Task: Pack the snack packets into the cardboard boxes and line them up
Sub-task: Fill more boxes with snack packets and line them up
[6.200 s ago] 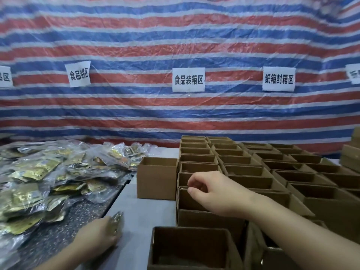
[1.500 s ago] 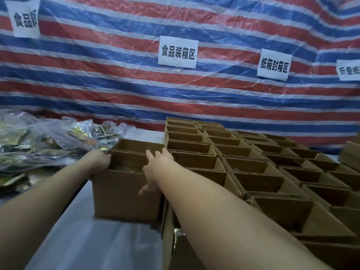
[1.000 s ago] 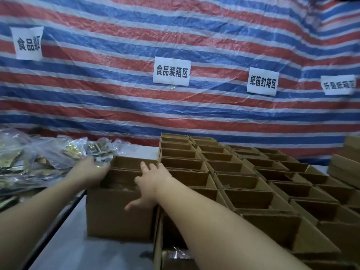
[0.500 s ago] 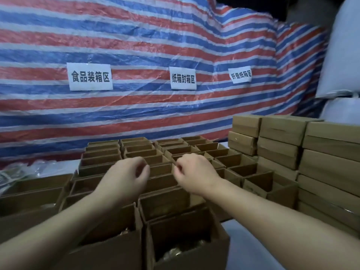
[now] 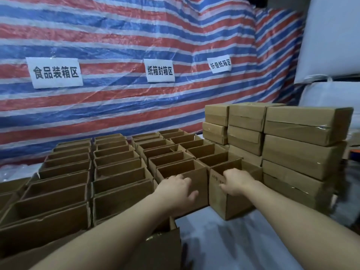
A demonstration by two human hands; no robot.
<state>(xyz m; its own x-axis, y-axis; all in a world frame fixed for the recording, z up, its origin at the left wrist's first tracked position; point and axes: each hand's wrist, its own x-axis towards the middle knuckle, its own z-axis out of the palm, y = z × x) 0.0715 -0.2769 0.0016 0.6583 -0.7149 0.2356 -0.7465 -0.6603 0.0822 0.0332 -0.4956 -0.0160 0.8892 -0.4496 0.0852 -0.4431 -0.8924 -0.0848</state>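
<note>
Rows of open brown cardboard boxes [image 5: 116, 164] cover the table from the left to the middle. My right hand [image 5: 236, 182] grips the front left corner of the rightmost open box [image 5: 229, 203], which stands slightly apart at the end of its row. The fingers of my left hand [image 5: 178, 190] lie spread against the front wall of the neighbouring open box [image 5: 175, 168], just under its rim. Only a bit of the clear plastic of the snack packets [image 5: 13, 170] shows at the far left edge.
Stacks of sealed cardboard boxes [image 5: 303, 152] stand close to the right of my right hand. Bare grey table [image 5: 224, 242] lies in front of the two boxes. A striped tarp wall with white signs [image 5: 55, 73] rises behind; white sacks [image 5: 331, 45] sit at the top right.
My view has swung right, away from the packet pile and the box at the left. Both hands went from hovering over the rows to touching the two front boxes at the right.
</note>
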